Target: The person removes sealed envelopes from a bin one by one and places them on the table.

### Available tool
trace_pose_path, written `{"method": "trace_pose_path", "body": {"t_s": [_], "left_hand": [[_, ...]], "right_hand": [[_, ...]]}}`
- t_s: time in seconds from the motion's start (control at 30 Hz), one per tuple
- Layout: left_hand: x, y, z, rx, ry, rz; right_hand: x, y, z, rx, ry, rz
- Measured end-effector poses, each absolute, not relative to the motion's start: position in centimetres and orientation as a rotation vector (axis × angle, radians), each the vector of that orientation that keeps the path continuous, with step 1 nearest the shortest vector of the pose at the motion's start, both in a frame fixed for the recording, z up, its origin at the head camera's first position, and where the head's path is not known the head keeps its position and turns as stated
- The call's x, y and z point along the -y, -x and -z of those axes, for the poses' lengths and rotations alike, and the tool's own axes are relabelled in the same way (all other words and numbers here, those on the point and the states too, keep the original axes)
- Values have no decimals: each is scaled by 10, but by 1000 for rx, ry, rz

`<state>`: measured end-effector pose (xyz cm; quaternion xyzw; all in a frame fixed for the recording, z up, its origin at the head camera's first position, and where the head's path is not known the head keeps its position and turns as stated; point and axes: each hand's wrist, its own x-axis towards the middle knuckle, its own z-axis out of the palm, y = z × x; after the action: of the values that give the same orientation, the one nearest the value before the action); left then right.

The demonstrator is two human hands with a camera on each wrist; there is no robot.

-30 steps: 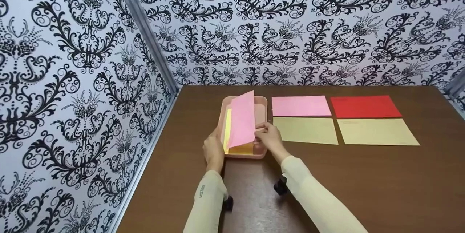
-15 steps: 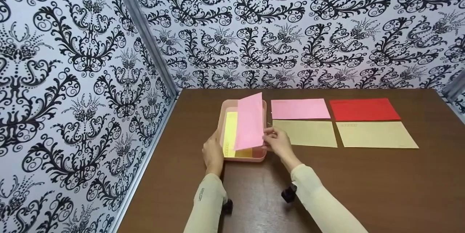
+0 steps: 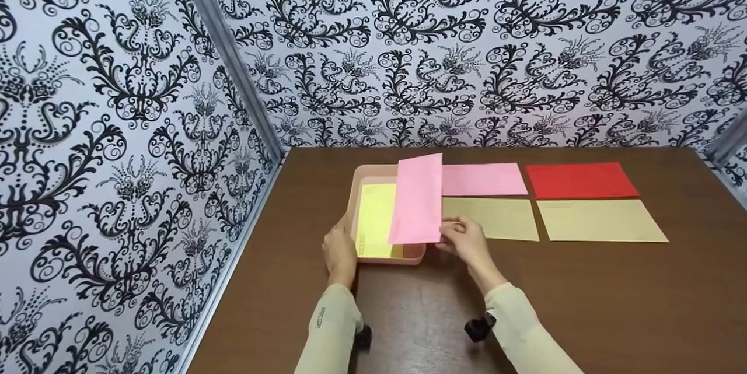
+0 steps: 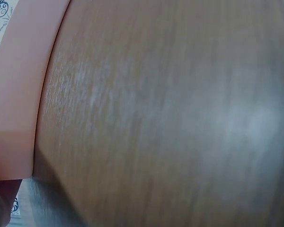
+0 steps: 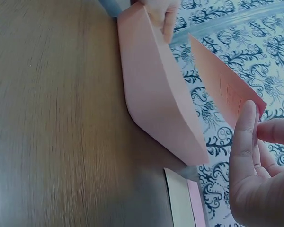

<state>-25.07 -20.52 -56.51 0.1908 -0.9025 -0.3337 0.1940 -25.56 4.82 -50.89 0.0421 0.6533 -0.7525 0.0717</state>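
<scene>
A pink envelope (image 3: pixel 417 199) is raised and tilted over the right side of a pink plastic tray (image 3: pixel 385 261). My right hand (image 3: pixel 465 240) pinches the envelope's lower right corner between thumb and fingers, seen close up in the right wrist view as the envelope (image 5: pixel 227 85) hangs from the fingertips. My left hand (image 3: pixel 340 248) holds the tray's left side near the front corner; its far fingers are partly hidden. Inside the tray lies a yellow envelope (image 3: pixel 373 216), its right part covered by the raised one. The left wrist view has mostly table and the tray's wall (image 4: pixel 19 94).
Right of the tray, envelopes lie in two rows on the brown table (image 3: pixel 583 304): pink (image 3: pixel 484 179) and red (image 3: pixel 582 180) behind, two tan ones (image 3: pixel 502 219) in front. Patterned walls (image 3: pixel 443 47) stand at the back and left.
My right hand has moved right, carrying the pink envelope from over the tray's middle to its right edge. More of the yellow envelope shows. The left hand has stayed at the tray.
</scene>
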Motion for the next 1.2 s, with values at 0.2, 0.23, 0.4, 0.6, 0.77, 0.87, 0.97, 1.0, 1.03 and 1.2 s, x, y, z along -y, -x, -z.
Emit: {"method": "trace_pose_path", "body": {"t_s": [0.2, 0.23, 0.4, 0.6, 0.77, 0.87, 0.97, 1.0, 1.03, 1.2], "left_hand": [[205, 253, 566, 2550, -547, 902], [205, 253, 565, 2553, -556, 905], [203, 253, 565, 2571, -579, 933], [204, 254, 565, 2542, -587, 991], [207, 253, 566, 2538, -571, 992], [207, 253, 566, 2522, -559, 969], [205, 252, 565, 2510, -558, 969], [206, 252, 565, 2513, -558, 971], [206, 251, 565, 2514, -561, 975], [205, 251, 566, 2525, -559, 946]], "right_hand": [[-60, 251, 506, -1959, -143, 2269], [-62, 249, 506, -1955, -145, 2274], [-73, 243, 504, -1938, -185, 2326], [-81, 238, 503, -1915, -216, 2335], [-85, 232, 504, -1910, -252, 2335], [-89, 228, 504, -1915, -253, 2347], [-95, 224, 504, -1917, -269, 2358], [-96, 223, 505, -1917, -275, 2358], [-97, 222, 505, -1915, -283, 2358], [-101, 214, 510, -1904, -324, 2361]]}}
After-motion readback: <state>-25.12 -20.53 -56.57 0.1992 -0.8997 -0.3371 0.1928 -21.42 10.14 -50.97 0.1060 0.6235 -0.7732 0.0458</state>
